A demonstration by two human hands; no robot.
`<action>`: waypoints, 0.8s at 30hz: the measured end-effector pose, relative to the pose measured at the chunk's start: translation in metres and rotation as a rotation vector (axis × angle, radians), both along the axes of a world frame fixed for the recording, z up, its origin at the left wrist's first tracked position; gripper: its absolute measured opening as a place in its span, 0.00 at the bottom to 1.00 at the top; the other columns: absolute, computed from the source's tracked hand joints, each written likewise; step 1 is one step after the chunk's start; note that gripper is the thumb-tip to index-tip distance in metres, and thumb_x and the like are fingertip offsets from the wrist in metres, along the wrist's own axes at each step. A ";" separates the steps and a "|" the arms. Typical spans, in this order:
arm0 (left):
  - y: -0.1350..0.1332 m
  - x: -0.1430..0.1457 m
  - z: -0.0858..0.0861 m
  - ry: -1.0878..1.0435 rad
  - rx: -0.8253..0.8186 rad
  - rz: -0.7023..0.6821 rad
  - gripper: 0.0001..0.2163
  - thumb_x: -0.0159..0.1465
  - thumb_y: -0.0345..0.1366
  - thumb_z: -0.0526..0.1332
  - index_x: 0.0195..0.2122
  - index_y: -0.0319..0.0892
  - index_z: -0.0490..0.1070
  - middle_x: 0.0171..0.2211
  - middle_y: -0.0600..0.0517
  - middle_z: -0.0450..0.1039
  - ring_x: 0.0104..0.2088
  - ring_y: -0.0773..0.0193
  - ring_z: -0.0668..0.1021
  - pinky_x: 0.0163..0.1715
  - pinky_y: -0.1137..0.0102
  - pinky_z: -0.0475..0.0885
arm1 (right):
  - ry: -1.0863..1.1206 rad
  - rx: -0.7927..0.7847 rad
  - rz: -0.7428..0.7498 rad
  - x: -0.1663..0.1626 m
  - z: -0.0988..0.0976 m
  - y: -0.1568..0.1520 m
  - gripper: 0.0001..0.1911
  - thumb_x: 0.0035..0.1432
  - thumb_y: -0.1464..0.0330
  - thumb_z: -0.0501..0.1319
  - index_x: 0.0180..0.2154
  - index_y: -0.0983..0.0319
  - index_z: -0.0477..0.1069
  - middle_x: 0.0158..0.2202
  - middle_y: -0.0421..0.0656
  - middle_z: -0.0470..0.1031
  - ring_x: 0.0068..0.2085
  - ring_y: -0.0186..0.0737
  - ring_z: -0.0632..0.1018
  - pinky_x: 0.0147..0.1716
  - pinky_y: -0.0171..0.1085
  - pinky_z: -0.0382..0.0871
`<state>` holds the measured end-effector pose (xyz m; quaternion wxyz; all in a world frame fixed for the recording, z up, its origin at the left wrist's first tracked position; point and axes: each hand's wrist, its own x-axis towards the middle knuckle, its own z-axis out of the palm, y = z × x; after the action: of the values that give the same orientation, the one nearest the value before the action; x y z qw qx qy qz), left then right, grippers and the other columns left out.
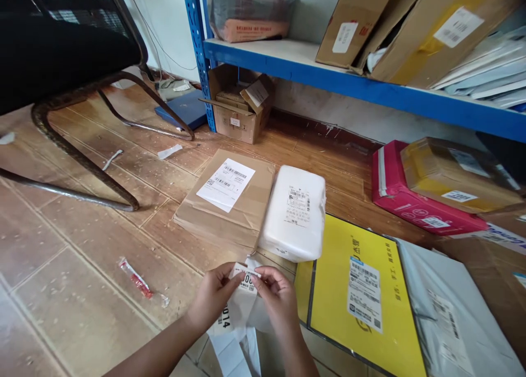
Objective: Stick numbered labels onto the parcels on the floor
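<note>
Brown tiled floor [61, 267] fills the view, with a blue metal shelving unit [353, 86] running across the 12 to 3 o'clock sector. Cardboard boxes and grey mailer bags lie on its white shelf board. A black mesh office chair on a rusted tube frame [74, 53] occupies the 10 to 11 o'clock sector.

Parcels on the floor, in descending size:
- A yellow flat carton with a black edge and a white shipping label [361, 300] lies at 4 o'clock, with a grey plastic mailer bag [456, 322] overlapping its right edge.
- A flat brown cardboard parcel with a white barcode label [230, 201] lies at centre.
- A white padded plastic parcel with a small printed label [296, 212] lies touching the brown parcel's right side.
- A pink-red carton [415, 201] lies at 3 o'clock, with a yellow-taped box resting against it.
- A small open cardboard box [238, 111] stands under the shelf at 12 o'clock.
- A red and clear sachet [142, 283] lies alone at 8 o'clock.

Both hands meet at 6 o'clock, just below the white padded parcel. The left hand [213, 297] and the right hand [277, 297] each pinch, thumb against fingertips, one end of a small white printed sticker [247, 277]. The sticker is held above a white plastic mailer bag with black digits [236, 316], which sits between the wrists.
</note>
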<state>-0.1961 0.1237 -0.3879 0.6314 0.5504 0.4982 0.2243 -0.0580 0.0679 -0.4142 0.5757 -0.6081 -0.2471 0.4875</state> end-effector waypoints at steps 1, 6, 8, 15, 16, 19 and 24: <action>0.000 -0.003 -0.003 0.040 0.028 -0.014 0.17 0.58 0.51 0.57 0.25 0.40 0.67 0.22 0.56 0.63 0.26 0.67 0.66 0.27 0.74 0.60 | -0.023 0.000 0.021 -0.002 -0.004 -0.002 0.17 0.43 0.57 0.70 0.30 0.62 0.76 0.23 0.42 0.76 0.26 0.37 0.74 0.26 0.34 0.70; 0.001 -0.017 -0.017 0.292 0.161 0.020 0.19 0.58 0.52 0.53 0.19 0.44 0.56 0.17 0.59 0.52 0.21 0.69 0.61 0.22 0.73 0.54 | -0.143 -0.006 0.099 -0.021 -0.015 -0.003 0.15 0.49 0.56 0.66 0.29 0.62 0.75 0.23 0.43 0.76 0.25 0.38 0.75 0.25 0.33 0.69; 0.003 -0.023 -0.021 0.345 0.154 0.072 0.20 0.58 0.54 0.51 0.18 0.45 0.53 0.17 0.59 0.50 0.20 0.69 0.60 0.21 0.73 0.54 | -0.188 -0.022 0.111 -0.029 -0.015 0.002 0.15 0.49 0.56 0.65 0.27 0.62 0.74 0.23 0.43 0.76 0.25 0.38 0.75 0.25 0.33 0.68; -0.003 -0.059 -0.029 0.542 0.392 -0.175 0.20 0.63 0.50 0.49 0.19 0.44 0.56 0.16 0.57 0.56 0.19 0.68 0.65 0.22 0.73 0.54 | -0.229 -0.022 -0.154 -0.039 -0.023 0.002 0.17 0.49 0.54 0.64 0.28 0.62 0.74 0.27 0.47 0.78 0.29 0.42 0.77 0.29 0.37 0.71; -0.006 -0.064 -0.031 0.568 0.466 -0.217 0.19 0.62 0.49 0.50 0.19 0.43 0.56 0.15 0.57 0.56 0.18 0.68 0.66 0.21 0.73 0.53 | -0.257 -0.003 -0.233 -0.039 -0.025 0.001 0.17 0.50 0.54 0.64 0.29 0.62 0.74 0.28 0.47 0.78 0.30 0.42 0.77 0.30 0.37 0.72; -0.015 -0.075 -0.038 0.570 0.719 -0.322 0.17 0.63 0.45 0.51 0.18 0.43 0.57 0.13 0.56 0.60 0.16 0.68 0.68 0.20 0.73 0.53 | -0.359 0.085 -0.265 -0.043 -0.031 0.003 0.13 0.52 0.58 0.64 0.29 0.62 0.73 0.29 0.46 0.77 0.31 0.40 0.76 0.32 0.37 0.70; -0.020 -0.078 -0.044 0.556 0.900 -0.386 0.18 0.64 0.42 0.50 0.17 0.43 0.59 0.13 0.54 0.65 0.15 0.68 0.70 0.19 0.71 0.54 | -0.199 -0.003 -0.281 -0.069 -0.048 0.040 0.18 0.47 0.53 0.66 0.25 0.62 0.72 0.25 0.45 0.77 0.28 0.41 0.75 0.28 0.37 0.70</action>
<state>-0.2740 0.1039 -0.4319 0.2091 0.8849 0.3914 0.1417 -0.1274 0.1075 -0.4625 0.6099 -0.6829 -0.2147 0.3398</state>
